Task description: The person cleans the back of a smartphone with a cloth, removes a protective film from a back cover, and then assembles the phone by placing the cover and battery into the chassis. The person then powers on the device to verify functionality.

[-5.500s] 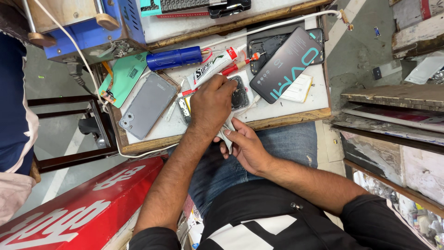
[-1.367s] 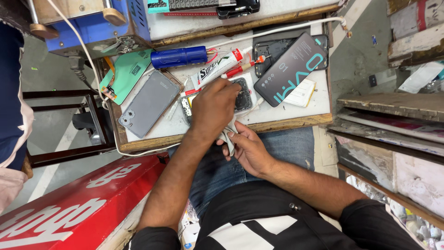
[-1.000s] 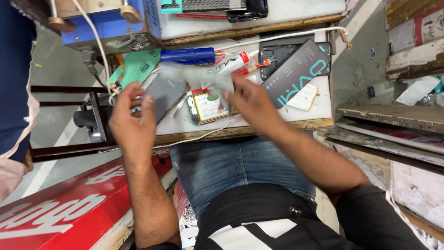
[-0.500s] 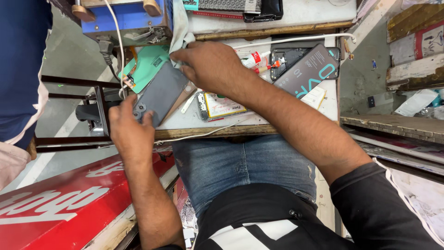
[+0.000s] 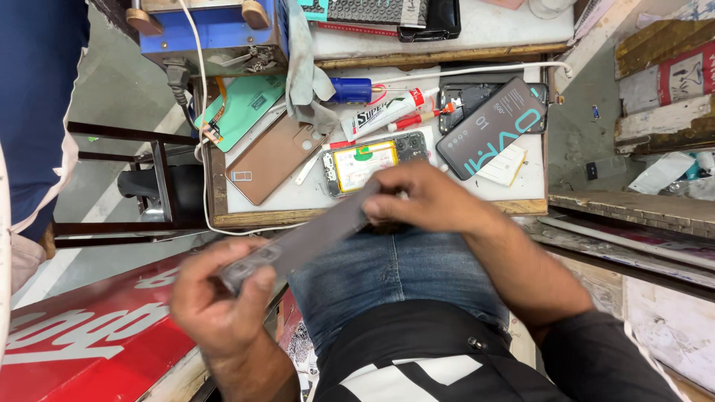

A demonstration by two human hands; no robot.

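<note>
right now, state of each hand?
Left hand: closed on one end of the grey phone panel.
Right hand: closed on the panel's other end, above the lap.

Motion blurred the long grey flat panel (image 5: 313, 238) and both the left hand (image 5: 223, 305) and right hand (image 5: 428, 201) gripping its ends. The right hand hid part of the opened phone with a yellow battery (image 5: 365, 164). The blue metal box (image 5: 216, 30) was cut off by the top edge.

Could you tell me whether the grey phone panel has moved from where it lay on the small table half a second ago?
Yes. The grey phone panel has left the small table, towards the person's lap, below its front edge, held between the left hand and the right hand.
</note>
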